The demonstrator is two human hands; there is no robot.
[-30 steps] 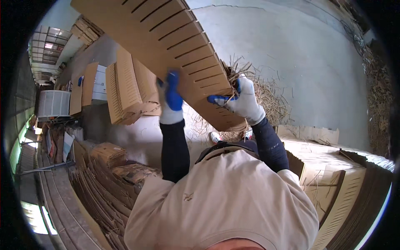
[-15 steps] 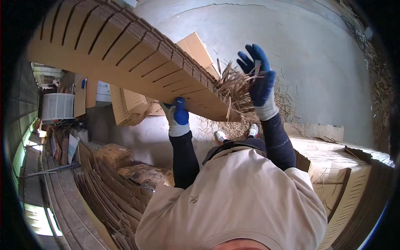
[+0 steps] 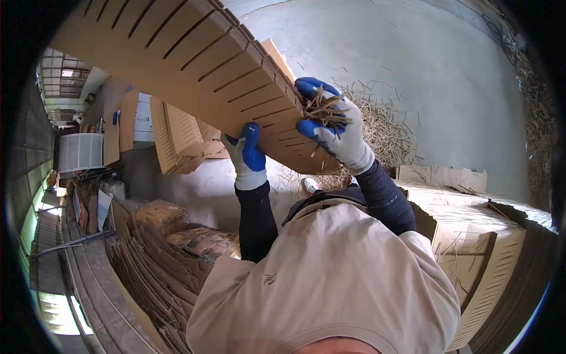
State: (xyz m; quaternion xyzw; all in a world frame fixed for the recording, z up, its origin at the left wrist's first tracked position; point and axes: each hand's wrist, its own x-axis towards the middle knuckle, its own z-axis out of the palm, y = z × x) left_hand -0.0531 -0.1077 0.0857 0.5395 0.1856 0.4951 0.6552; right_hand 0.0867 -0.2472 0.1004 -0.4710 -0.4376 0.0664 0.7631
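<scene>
A long stack of slotted brown cardboard sheets (image 3: 194, 76) slants from the upper left toward the middle, with a row of dark slits along its upper edge. My left hand (image 3: 249, 154), in a white glove with blue coating, grips its lower edge, thumb on the near face and the other fingers mostly hidden behind. At the right end of the stack, my right hand (image 3: 337, 121), gloved alike, is curled round a bunch of thin cardboard strips (image 3: 325, 111). These strips stick out between thumb and fingers, right against the slotted edge.
Loose strips lie heaped on the grey floor (image 3: 386, 127) beyond my right hand. More slotted cardboard (image 3: 177, 138) stands behind the stack at left. Stacked cardboard (image 3: 471, 248) fills the lower right, and upright sheets (image 3: 159, 277) lean at the lower left. A white ribbed bin (image 3: 81, 151) stands far left.
My right hand was spread and raised beyond the stack's end; it has come left and closed on strips. The stack has shifted slightly, and strips at its end have gone to the floor.
</scene>
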